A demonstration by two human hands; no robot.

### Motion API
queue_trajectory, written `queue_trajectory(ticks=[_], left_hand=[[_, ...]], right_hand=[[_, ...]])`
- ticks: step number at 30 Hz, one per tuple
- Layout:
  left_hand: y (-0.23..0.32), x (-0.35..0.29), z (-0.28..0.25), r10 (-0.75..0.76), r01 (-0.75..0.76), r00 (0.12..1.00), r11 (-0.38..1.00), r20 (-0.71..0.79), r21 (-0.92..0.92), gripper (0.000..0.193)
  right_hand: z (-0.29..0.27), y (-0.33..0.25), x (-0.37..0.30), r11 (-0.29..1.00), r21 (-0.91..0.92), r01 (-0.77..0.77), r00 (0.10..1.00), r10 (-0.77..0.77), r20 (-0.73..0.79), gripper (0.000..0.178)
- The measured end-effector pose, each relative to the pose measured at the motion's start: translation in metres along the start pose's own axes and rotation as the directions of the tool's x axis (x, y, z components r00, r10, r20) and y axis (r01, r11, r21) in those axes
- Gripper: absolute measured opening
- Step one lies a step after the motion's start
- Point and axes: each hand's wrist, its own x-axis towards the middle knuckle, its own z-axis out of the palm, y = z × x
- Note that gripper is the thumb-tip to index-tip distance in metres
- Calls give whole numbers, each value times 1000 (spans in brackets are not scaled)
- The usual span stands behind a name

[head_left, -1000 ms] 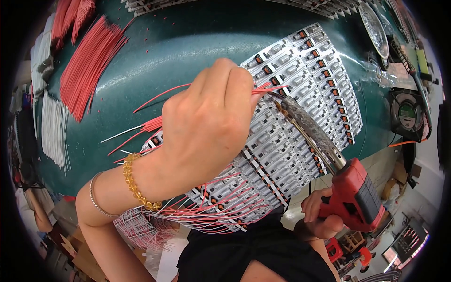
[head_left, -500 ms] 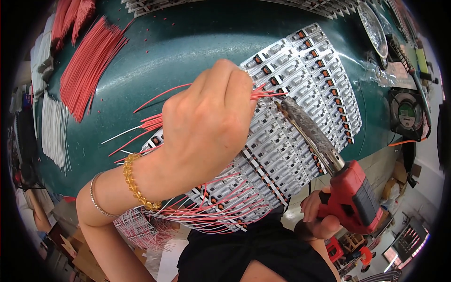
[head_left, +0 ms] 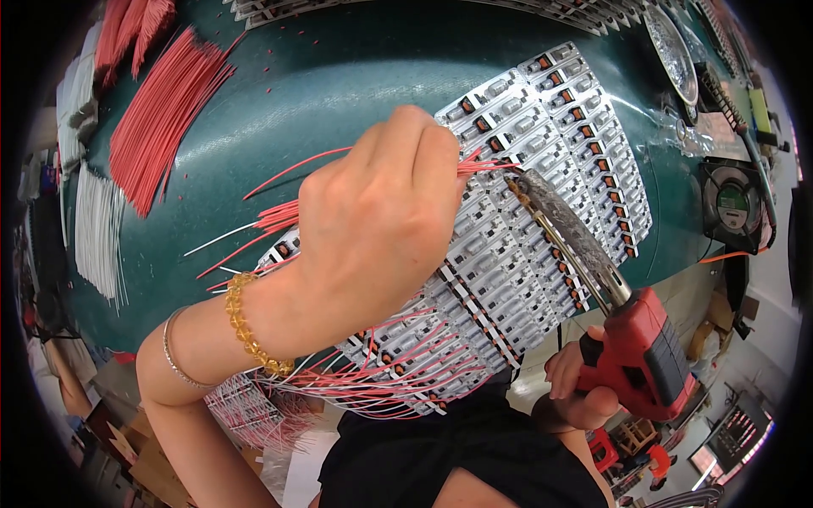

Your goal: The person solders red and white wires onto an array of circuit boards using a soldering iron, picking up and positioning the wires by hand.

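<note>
Soldering step: left hand (head_left: 373, 229), closed on red wires (head_left: 478, 162), holds their ends over the circuit-strip panel (head_left: 542, 212); right hand (head_left: 580, 394) grips the soldering iron (head_left: 593, 279) (tip beside them). Next needs steady contact.

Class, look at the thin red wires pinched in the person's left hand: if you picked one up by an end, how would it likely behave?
The red wires would probably flex yet hold a shape: they fan out nearly straight from the left hand. They look very light, being so thin. Loose ones in the red wire pile would likely scatter if pushed.
</note>
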Motion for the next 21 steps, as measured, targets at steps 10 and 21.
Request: queue_trajectory(ticks=[10, 21], left_hand=[[4, 4, -11, -111, 113, 993, 989, 30, -92, 11], [16, 16, -49, -287, 359, 928, 857, 237, -369, 8]], right_hand=[[1, 6, -4, 996, 24, 85, 995, -84, -62, 82], [-11, 0, -10, 990, 113, 85, 992, -74, -105, 85]])
